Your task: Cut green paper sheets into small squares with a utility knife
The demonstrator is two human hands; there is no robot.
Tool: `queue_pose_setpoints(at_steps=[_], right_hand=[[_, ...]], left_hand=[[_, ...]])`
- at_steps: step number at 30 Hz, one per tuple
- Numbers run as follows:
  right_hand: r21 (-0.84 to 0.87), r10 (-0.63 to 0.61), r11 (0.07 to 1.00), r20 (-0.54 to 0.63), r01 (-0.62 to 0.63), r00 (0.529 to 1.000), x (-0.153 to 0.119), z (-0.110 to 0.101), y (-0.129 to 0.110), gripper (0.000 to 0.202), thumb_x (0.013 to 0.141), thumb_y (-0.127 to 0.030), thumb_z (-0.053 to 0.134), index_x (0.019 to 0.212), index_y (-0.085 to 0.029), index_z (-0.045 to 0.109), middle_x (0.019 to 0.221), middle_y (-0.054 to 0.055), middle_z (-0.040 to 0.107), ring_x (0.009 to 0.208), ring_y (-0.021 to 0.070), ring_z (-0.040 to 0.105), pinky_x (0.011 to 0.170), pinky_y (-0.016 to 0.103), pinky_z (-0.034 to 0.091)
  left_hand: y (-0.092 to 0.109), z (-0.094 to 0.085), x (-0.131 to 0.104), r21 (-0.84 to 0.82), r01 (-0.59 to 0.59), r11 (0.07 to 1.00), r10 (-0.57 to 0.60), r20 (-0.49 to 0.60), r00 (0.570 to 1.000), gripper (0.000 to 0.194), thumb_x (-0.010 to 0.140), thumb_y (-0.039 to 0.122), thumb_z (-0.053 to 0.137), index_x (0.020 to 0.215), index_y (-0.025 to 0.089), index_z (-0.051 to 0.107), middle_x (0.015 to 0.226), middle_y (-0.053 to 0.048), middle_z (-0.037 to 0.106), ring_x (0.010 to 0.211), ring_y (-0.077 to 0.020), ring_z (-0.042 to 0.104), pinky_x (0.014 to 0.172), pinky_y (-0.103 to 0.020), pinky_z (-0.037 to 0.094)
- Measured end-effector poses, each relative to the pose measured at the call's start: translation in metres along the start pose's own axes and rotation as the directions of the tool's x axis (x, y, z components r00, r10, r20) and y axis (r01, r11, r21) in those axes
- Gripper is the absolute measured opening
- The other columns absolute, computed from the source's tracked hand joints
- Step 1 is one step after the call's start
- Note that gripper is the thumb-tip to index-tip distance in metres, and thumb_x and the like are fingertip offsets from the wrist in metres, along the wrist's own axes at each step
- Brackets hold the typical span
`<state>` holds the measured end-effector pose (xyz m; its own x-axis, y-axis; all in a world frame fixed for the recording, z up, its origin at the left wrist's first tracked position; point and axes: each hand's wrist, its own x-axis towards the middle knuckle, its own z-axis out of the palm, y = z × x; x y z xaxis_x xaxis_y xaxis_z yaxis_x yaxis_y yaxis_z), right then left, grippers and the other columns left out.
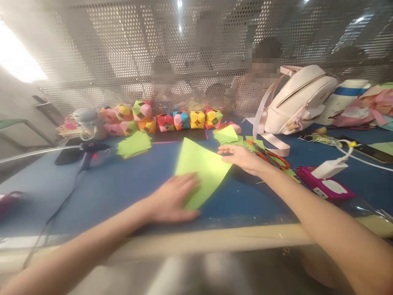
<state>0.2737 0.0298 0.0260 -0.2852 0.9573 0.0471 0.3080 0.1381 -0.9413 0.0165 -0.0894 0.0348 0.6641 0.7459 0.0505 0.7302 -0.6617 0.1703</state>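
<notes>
A light green sheet of paper (204, 170) lies tilted at the middle of the blue table, its right corner raised. My left hand (175, 198) rests on the sheet's lower left part, fingers spread and somewhat blurred. At the right corner, my right hand (239, 157) has its thumb and fingers closed on the paper. Behind the sheet stands a row of folded multicoloured paper balls (180, 120). Stacks of small green paper sit to the left (134, 144) and to the right (226, 134) of the sheet.
Red-handled scissors (278, 159) lie right of my right hand. Further right are a magenta power strip (325, 183) with a white plug (330, 168), a phone (373, 150) and a pale backpack (299, 100). A glue gun (92, 147) with its cord lies left. People show behind the perforated screen (123, 49).
</notes>
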Motion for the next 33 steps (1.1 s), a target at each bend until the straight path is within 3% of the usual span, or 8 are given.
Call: queue_pose_setpoints(at_steps=[3, 7, 10, 16, 21, 27, 30, 33], right_hand=[[0.149, -0.1, 0.984, 0.033, 0.094, 0.994, -0.002, 0.002, -0.002, 0.04, 0.066, -0.022, 0.069, 0.106, -0.018, 0.065, 0.117, 0.011, 0.068, 0.116, 0.0224, 0.057, 0.101, 0.042, 0.043], [0.195, -0.188, 0.964, 0.007, 0.183, 0.982, -0.006, 0.005, -0.008, 0.043, 0.067, -0.021, 0.066, 0.11, -0.02, 0.064, 0.126, 0.01, 0.064, 0.125, 0.0221, 0.05, 0.104, 0.042, 0.04], [0.19, -0.193, 0.962, -0.025, 0.194, 0.981, -0.007, 0.006, -0.01, 0.047, 0.068, -0.019, 0.061, 0.114, -0.02, 0.063, 0.129, 0.01, 0.062, 0.124, 0.0219, 0.051, 0.099, 0.04, 0.044], [0.322, -0.088, 0.943, -0.012, 0.088, 0.996, -0.008, 0.007, -0.013, 0.024, 0.07, -0.024, 0.062, 0.093, -0.017, 0.068, 0.101, 0.008, 0.072, 0.096, 0.0206, 0.065, 0.087, 0.039, 0.051], [0.447, -0.107, 0.891, 0.027, 0.084, 0.994, -0.008, 0.009, -0.012, 0.021, 0.067, -0.018, 0.063, 0.088, -0.017, 0.068, 0.092, 0.005, 0.072, 0.086, 0.017, 0.068, 0.09, 0.038, 0.051], [-0.036, -0.138, 0.99, -0.015, 0.137, 0.99, -0.003, 0.005, -0.002, 0.024, 0.066, -0.027, 0.065, 0.088, -0.018, 0.068, 0.08, 0.001, 0.068, 0.072, 0.017, 0.062, 0.068, 0.032, 0.049], [-0.338, -0.177, 0.927, -0.013, 0.162, 0.984, -0.002, 0.002, 0.003, 0.016, 0.071, -0.034, 0.062, 0.073, -0.019, 0.068, 0.073, 0.0, 0.066, 0.072, 0.018, 0.059, 0.068, 0.031, 0.045], [-0.431, -0.18, 0.89, -0.027, 0.15, 0.983, 0.0, 0.004, 0.008, 0.023, 0.074, -0.039, 0.057, 0.062, -0.02, 0.062, 0.065, -0.001, 0.062, 0.065, 0.0164, 0.054, 0.062, 0.028, 0.042]], left_hand=[[0.008, 0.008, 0.003, 0.003, 0.046, 0.999, -0.046, -0.062, 0.997, 0.068, 0.075, 0.049, 0.064, 0.13, 0.015, 0.044, 0.148, -0.02, 0.039, 0.135, -0.0341, 0.04, 0.108, -0.053, 0.035], [0.015, 0.013, 0.005, 0.04, 0.07, 0.997, -0.064, -0.128, 0.99, 0.031, 0.076, 0.023, 0.055, 0.106, 0.015, 0.054, 0.134, -0.017, 0.053, 0.124, -0.03, 0.051, 0.104, -0.046, 0.042], [0.013, 0.012, 0.006, 0.047, 0.092, 0.995, -0.085, -0.147, 0.985, 0.025, 0.073, 0.012, 0.047, 0.097, 0.016, 0.055, 0.12, -0.015, 0.061, 0.114, -0.0283, 0.058, 0.096, -0.041, 0.047], [-0.005, 0.006, 0.01, 0.067, 0.288, 0.955, -0.277, -0.138, 0.951, 0.033, 0.079, 0.011, 0.036, 0.107, 0.016, 0.054, 0.108, -0.012, 0.063, 0.087, -0.026, 0.065, 0.074, -0.039, 0.052], [-0.035, 0.0, 0.015, -0.045, 0.389, 0.92, -0.391, -0.166, 0.905, 0.029, 0.081, 0.021, 0.038, 0.101, 0.015, 0.058, 0.103, -0.011, 0.064, 0.086, -0.0247, 0.063, 0.075, -0.036, 0.05], [-0.066, -0.006, 0.016, -0.199, 0.345, 0.917, -0.379, -0.172, 0.909, 0.031, 0.085, 0.039, 0.039, 0.081, 0.017, 0.061, 0.079, -0.004, 0.063, 0.074, -0.0189, 0.058, 0.07, -0.029, 0.046], [-0.071, -0.013, 0.016, -0.277, 0.328, 0.903, -0.384, -0.177, 0.906, 0.035, 0.085, 0.045, 0.042, 0.083, 0.017, 0.063, 0.074, -0.001, 0.062, 0.068, -0.0165, 0.056, 0.067, -0.027, 0.044], [-0.08, -0.02, 0.017, -0.323, 0.311, 0.894, -0.38, -0.177, 0.908, 0.038, 0.082, 0.05, 0.047, 0.085, 0.017, 0.065, 0.075, -0.001, 0.065, 0.071, -0.017, 0.057, 0.067, -0.026, 0.045]])
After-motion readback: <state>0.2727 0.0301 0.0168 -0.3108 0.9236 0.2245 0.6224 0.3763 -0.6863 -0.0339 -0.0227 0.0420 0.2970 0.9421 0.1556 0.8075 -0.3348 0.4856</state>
